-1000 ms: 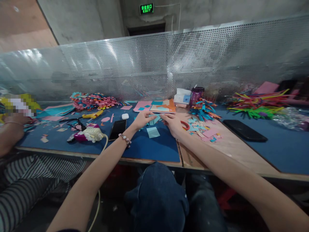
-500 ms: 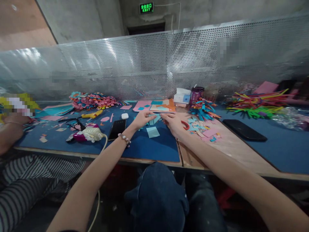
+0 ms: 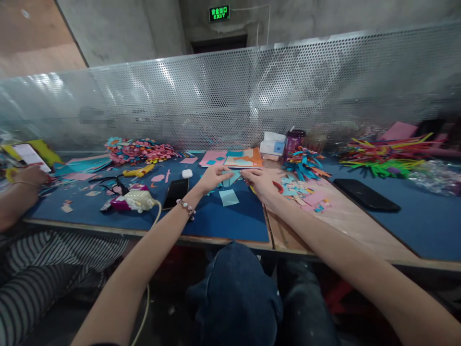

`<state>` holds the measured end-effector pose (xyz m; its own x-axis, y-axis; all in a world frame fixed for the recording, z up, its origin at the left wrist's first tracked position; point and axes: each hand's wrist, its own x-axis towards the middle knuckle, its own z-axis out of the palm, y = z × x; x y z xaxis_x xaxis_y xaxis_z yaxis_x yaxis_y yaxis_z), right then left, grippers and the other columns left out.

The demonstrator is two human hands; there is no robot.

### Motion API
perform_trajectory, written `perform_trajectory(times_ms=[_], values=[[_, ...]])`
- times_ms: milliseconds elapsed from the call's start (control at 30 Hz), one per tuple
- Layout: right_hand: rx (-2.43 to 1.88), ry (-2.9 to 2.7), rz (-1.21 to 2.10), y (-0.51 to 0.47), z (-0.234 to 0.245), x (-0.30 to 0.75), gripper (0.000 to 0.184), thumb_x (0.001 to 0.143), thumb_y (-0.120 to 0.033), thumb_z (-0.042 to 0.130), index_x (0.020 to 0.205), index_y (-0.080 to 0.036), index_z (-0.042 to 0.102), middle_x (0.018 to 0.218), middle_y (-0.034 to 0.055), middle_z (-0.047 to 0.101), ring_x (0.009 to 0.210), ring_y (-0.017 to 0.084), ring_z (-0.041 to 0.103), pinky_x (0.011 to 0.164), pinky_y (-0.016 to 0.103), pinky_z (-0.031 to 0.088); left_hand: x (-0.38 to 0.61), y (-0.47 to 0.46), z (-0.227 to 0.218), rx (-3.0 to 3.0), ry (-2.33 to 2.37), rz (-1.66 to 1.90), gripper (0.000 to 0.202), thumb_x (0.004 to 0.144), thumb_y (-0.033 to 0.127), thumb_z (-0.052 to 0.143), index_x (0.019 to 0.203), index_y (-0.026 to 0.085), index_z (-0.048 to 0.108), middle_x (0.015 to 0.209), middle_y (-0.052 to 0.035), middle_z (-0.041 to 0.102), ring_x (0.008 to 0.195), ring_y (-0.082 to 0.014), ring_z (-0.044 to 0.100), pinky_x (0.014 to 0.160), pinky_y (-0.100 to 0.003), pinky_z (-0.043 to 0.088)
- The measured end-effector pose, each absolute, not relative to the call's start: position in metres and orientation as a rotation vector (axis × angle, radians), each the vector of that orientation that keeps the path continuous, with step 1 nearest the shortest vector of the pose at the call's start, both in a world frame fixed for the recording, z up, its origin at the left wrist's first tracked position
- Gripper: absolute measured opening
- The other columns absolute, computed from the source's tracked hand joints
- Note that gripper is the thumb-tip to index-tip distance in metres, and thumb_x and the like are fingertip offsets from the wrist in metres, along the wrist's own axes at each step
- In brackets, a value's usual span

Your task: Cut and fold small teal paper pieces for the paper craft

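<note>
My left hand and my right hand face each other over the blue table mat, fingertips pinched close together. A small light-blue paper piece is between them, gripped at its upper edge by both hands; the exact finger contact is small and hard to make out. Just below, a pale blue paper square lies flat on the mat. Partly hidden by my right hand is a red ring-shaped handle. Stacked coloured paper sheets lie beyond my fingers.
Left of my hands are a phone, a white earbud case, a power strip with cord and a yellow glue gun. Rightward lie paper scraps and a black phone. Another person's hand works far left.
My hands stay nearly in place with the paper piece between them. At the far left, the other person's hand has shifted slightly beside a lit phone. The view has moved slightly.
</note>
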<state>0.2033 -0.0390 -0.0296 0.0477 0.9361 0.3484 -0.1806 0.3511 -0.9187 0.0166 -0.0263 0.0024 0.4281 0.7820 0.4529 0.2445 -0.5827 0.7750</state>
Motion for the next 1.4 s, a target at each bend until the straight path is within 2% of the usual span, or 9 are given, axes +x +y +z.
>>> perform_trajectory(times_ms=[300, 667, 900, 1167, 1400], values=[[-0.776, -1.217, 1.022, -0.043, -0.028, 0.202, 0.029, 0.056, -0.042, 0.075, 0.067, -0.016, 0.068, 0.066, 0.0006, 0.061, 0.055, 0.008, 0.045, 0.055, 0.025, 0.034, 0.016, -0.023, 0.001, 2.051, 0.868, 1.135, 0.035, 0.070, 0.044, 0.065, 0.084, 0.012, 0.067, 0.069, -0.0039, 0.061, 0.053, -0.0077, 0.045, 0.049, -0.022, 0.032], [-0.783, -1.170, 1.062, -0.047, -0.025, 0.202, 0.026, 0.055, -0.040, 0.076, 0.062, -0.018, 0.065, 0.058, -0.0008, 0.058, 0.055, 0.010, 0.047, 0.056, 0.026, 0.035, 0.017, -0.026, 0.004, 1.970, 0.840, 1.118, 0.028, 0.067, 0.039, 0.068, 0.075, 0.012, 0.068, 0.070, -0.0042, 0.063, 0.061, -0.0096, 0.051, 0.059, -0.024, 0.038], [-0.777, -1.184, 1.059, -0.043, -0.028, 0.202, 0.031, 0.059, -0.046, 0.073, 0.065, -0.017, 0.066, 0.064, 0.0010, 0.061, 0.056, 0.011, 0.050, 0.056, 0.026, 0.036, 0.015, -0.023, 0.002, 2.005, 0.895, 1.167, 0.026, 0.067, 0.039, 0.068, 0.075, 0.014, 0.070, 0.074, -0.0048, 0.064, 0.066, -0.0114, 0.052, 0.062, -0.026, 0.038], [-0.856, -1.282, 0.929, -0.048, -0.025, 0.200, 0.041, 0.065, -0.058, 0.063, 0.068, -0.017, 0.065, 0.069, 0.0031, 0.062, 0.059, 0.012, 0.051, 0.054, 0.026, 0.037, 0.015, -0.024, 0.002, 1.978, 0.909, 1.170, 0.026, 0.066, 0.038, 0.068, 0.075, 0.015, 0.071, 0.073, -0.0041, 0.065, 0.066, -0.0114, 0.051, 0.063, -0.026, 0.038], [-0.951, -1.503, 0.720, -0.060, -0.020, 0.195, 0.041, 0.071, -0.057, 0.059, 0.062, -0.017, 0.061, 0.061, 0.0017, 0.059, 0.060, 0.013, 0.049, 0.059, 0.026, 0.036, 0.016, -0.028, 0.004, 2.010, 0.892, 1.149, 0.027, 0.066, 0.039, 0.067, 0.075, 0.014, 0.071, 0.074, -0.0051, 0.064, 0.065, -0.0112, 0.050, 0.061, -0.025, 0.037]])
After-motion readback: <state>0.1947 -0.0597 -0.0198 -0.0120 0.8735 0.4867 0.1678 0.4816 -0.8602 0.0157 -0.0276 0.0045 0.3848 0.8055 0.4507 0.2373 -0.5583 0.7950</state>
